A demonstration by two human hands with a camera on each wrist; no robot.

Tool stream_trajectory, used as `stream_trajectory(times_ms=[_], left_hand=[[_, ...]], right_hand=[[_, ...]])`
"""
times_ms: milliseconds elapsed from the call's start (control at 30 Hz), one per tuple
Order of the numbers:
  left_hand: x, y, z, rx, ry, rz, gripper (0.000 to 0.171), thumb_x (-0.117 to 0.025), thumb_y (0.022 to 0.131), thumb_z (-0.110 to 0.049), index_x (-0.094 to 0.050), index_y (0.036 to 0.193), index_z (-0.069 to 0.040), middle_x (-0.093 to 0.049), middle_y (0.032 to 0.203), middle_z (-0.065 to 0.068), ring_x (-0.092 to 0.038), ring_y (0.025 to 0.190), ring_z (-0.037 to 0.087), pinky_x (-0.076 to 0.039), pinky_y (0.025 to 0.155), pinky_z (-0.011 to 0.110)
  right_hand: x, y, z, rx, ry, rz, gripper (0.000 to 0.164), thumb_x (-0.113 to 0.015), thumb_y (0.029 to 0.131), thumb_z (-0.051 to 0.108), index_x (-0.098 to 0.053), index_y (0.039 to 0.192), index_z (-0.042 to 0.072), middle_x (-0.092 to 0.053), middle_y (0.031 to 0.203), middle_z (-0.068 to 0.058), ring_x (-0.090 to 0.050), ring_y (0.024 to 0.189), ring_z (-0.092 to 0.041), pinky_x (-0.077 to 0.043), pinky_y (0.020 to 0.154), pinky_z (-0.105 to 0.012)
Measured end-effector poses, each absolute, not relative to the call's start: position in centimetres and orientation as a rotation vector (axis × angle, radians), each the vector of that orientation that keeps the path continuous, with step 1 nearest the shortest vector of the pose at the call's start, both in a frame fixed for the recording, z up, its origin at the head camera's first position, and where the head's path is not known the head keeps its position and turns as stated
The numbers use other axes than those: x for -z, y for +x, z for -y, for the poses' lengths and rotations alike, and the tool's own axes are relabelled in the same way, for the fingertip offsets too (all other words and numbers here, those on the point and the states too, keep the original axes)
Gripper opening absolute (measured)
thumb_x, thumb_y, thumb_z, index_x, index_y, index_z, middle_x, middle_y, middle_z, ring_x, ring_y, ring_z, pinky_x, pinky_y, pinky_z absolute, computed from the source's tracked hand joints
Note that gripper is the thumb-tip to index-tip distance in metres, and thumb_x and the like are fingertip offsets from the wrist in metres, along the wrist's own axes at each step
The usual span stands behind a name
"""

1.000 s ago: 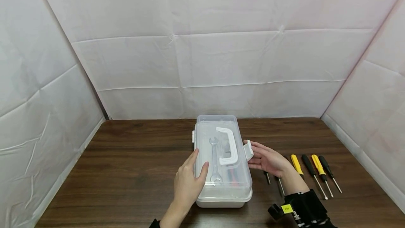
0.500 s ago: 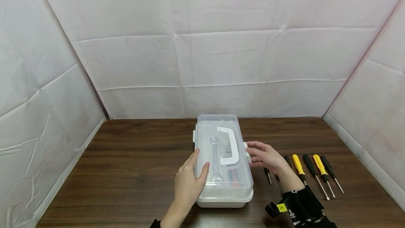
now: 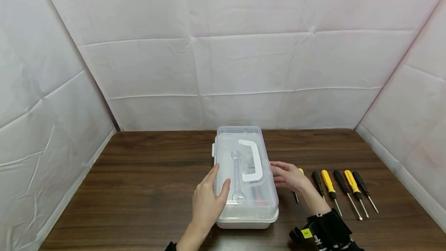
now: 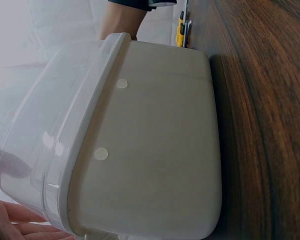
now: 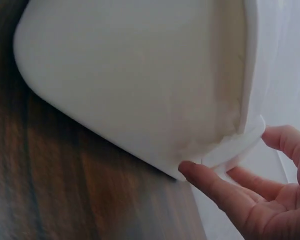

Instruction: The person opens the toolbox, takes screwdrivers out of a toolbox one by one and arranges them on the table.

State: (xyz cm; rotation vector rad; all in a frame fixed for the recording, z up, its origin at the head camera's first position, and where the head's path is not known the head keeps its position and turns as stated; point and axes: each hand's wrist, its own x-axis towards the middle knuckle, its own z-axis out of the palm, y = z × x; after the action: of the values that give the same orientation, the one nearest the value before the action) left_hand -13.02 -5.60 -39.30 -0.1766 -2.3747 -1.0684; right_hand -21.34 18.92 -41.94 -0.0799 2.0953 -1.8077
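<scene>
A white toolbox (image 3: 247, 225) with a clear lid (image 3: 226, 138) stands lengthwise on the table. On the lid is a white carrying handle (image 3: 257, 160). Through the plastic I see an open-end wrench (image 3: 236, 175) and something red. My left hand (image 3: 208, 198) rests on the box's near left side, thumb over the lid and fingers along the edge. At the right side, the fingertips of my right hand (image 3: 290, 177) touch the white latch (image 5: 237, 147), which lies down against the box wall. From above, this hand mostly hides the latch.
Several yellow and black screwdrivers (image 3: 328, 181) lie in a row to the right of the box, some partly behind my right forearm. A second white latch (image 3: 213, 150) sits on the box's left side. White cloth walls (image 3: 150, 69) enclose the dark wood table (image 3: 150, 181).
The right latch stuck outward a second ago and now lies down against the box. My right hand has shifted slightly lower, uncovering more screwdrivers. My left hand stays in place.
</scene>
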Motion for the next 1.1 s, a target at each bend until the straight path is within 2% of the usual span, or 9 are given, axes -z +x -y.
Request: stream_trajectory(times_ms=[167, 433, 633, 700, 800, 933, 1100], left_hand=[[39.3, -13.0, 5.5, 1.049, -0.181, 2.367, 0.045, -0.062, 0.080, -0.022, -0.055, 0.117, 0.003, -0.057, 0.115, 0.017, -0.057, 0.098, 0.032, -0.045, 0.076, 0.044], [39.1, -13.0, 5.4, 1.059, -0.169, 2.368, 0.046, -0.063, 0.079, -0.022, -0.055, 0.117, 0.003, -0.056, 0.116, 0.016, -0.056, 0.098, 0.034, -0.046, 0.075, 0.044], [39.0, -13.0, 5.4, 1.057, -0.161, 2.378, 0.046, -0.063, 0.079, -0.023, -0.055, 0.118, 0.002, -0.056, 0.117, 0.015, -0.056, 0.098, 0.033, -0.046, 0.074, 0.044], [39.0, -13.0, 5.4, 1.058, -0.159, 2.387, 0.047, -0.063, 0.080, -0.023, -0.055, 0.118, 0.001, -0.056, 0.117, 0.015, -0.056, 0.099, 0.032, -0.046, 0.074, 0.044], [38.9, -13.0, 5.6, 1.068, -0.166, 2.414, 0.047, -0.062, 0.080, -0.025, -0.054, 0.119, 0.001, -0.054, 0.119, 0.016, -0.055, 0.101, 0.032, -0.045, 0.076, 0.045], [38.5, -12.7, 5.6, 1.010, -0.192, 2.435, 0.047, -0.060, 0.083, -0.027, -0.053, 0.120, 0.001, -0.049, 0.125, 0.018, -0.051, 0.107, 0.034, -0.044, 0.078, 0.047], [38.0, -11.6, 4.8, 0.869, -0.359, 2.393, 0.048, -0.060, 0.083, -0.028, -0.051, 0.120, 0.002, -0.039, 0.132, 0.019, -0.037, 0.121, 0.034, -0.036, 0.090, 0.046]], right_hand=[[42.7, -21.1, -18.5, 1.827, -0.050, -2.104, 0.055, -0.045, 0.093, 0.026, -0.034, 0.126, -0.016, -0.047, 0.121, -0.029, -0.054, 0.104, -0.029, -0.044, 0.082, -0.038], [43.2, -20.8, -18.3, 1.861, 0.009, -2.014, 0.065, -0.046, 0.091, 0.037, -0.032, 0.128, -0.015, -0.041, 0.127, -0.029, -0.048, 0.111, -0.031, -0.040, 0.087, -0.041], [43.5, -20.2, -17.9, 1.836, 0.101, -2.041, 0.078, -0.047, 0.083, 0.054, -0.036, 0.130, -0.008, -0.043, 0.127, -0.026, -0.048, 0.112, -0.032, -0.036, 0.090, -0.045], [43.1, -20.1, -17.7, 1.820, 0.102, -2.064, 0.076, -0.045, 0.085, 0.052, -0.036, 0.129, -0.009, -0.043, 0.126, -0.027, -0.049, 0.110, -0.032, -0.038, 0.089, -0.045], [42.3, -20.2, -17.5, 1.792, 0.045, -2.117, 0.063, -0.040, 0.092, 0.040, -0.035, 0.128, -0.012, -0.043, 0.126, -0.028, -0.049, 0.110, -0.033, -0.039, 0.087, -0.044], [40.8, -20.9, -17.4, 1.769, -0.066, -2.271, 0.052, -0.039, 0.095, 0.027, -0.032, 0.130, -0.011, -0.037, 0.130, -0.028, -0.041, 0.116, -0.037, -0.039, 0.087, -0.043], [38.8, -22.6, -17.4, 1.682, -0.218, -2.538, 0.057, -0.045, 0.092, 0.033, -0.033, 0.133, -0.004, -0.036, 0.132, -0.025, -0.042, 0.115, -0.036, -0.041, 0.086, -0.043]])
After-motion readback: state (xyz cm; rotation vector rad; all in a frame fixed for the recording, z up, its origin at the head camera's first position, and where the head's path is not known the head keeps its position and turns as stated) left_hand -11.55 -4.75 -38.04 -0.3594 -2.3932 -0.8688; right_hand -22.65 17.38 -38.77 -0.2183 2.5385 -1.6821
